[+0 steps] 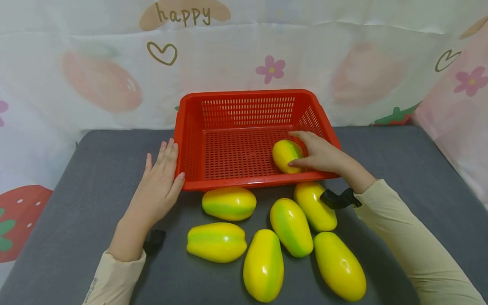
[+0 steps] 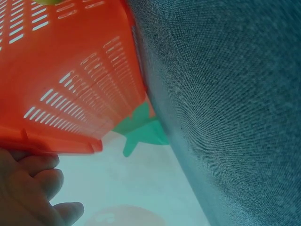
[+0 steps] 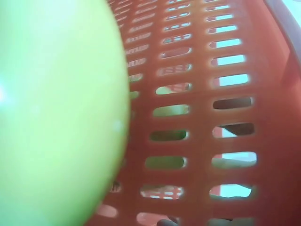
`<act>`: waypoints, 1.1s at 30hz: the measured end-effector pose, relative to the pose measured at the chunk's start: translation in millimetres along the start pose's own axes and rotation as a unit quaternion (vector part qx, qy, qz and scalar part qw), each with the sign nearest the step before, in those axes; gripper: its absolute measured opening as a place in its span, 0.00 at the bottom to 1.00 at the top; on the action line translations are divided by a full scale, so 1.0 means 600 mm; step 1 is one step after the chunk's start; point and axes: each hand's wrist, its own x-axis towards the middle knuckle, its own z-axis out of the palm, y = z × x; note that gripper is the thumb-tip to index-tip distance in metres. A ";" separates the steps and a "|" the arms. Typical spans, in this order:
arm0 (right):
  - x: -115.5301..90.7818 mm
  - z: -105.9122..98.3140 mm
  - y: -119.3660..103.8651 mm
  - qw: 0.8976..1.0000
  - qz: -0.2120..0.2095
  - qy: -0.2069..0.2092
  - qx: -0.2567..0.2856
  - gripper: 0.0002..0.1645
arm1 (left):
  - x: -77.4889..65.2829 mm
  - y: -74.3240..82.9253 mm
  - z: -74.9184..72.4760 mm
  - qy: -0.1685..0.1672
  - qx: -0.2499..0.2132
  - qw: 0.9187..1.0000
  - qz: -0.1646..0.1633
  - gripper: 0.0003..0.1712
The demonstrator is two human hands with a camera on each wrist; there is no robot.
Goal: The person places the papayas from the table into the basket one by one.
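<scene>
A red plastic basket (image 1: 251, 181) with slotted walls stands at the back of the table. Inside it, near the front right corner, lies a glossy yellow-green papaya (image 1: 284, 154). My right hand (image 1: 318, 154) reaches over the rim and holds this papaya between thumb and fingers. My left hand (image 1: 158, 182) lies along the basket's left side, fingers straight, thumb by the front corner. In the left wrist view, fingertips (image 2: 49, 181) show right at the rim. A large papaya surface (image 3: 56, 113) fills the left of the right wrist view, beside the slotted wall.
Several more papayas lie on the grey table (image 1: 95, 203) in front of the basket, one papaya (image 1: 228, 204) close to its front wall and another papaya (image 1: 314, 207) under the right wrist. A printed cloth (image 1: 236, 55) hangs behind the basket.
</scene>
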 end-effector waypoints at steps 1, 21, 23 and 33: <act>0.000 0.000 -0.001 1.000 0.001 -0.001 -0.003 0.48 | 0.000 0.000 0.000 -0.001 0.000 1.000 -0.001 0.38; -0.015 -0.003 -0.004 0.999 -0.027 0.019 0.018 0.44 | 0.000 0.004 -0.002 -0.009 0.002 1.000 -0.011 0.39; -0.019 -0.005 -0.005 0.999 -0.033 0.022 0.024 0.43 | 0.000 0.004 -0.002 -0.008 0.003 1.000 -0.012 0.39; -0.060 -0.020 -0.018 0.995 -0.037 0.058 0.076 0.41 | 0.000 0.004 -0.003 -0.004 -0.006 1.000 -0.009 0.38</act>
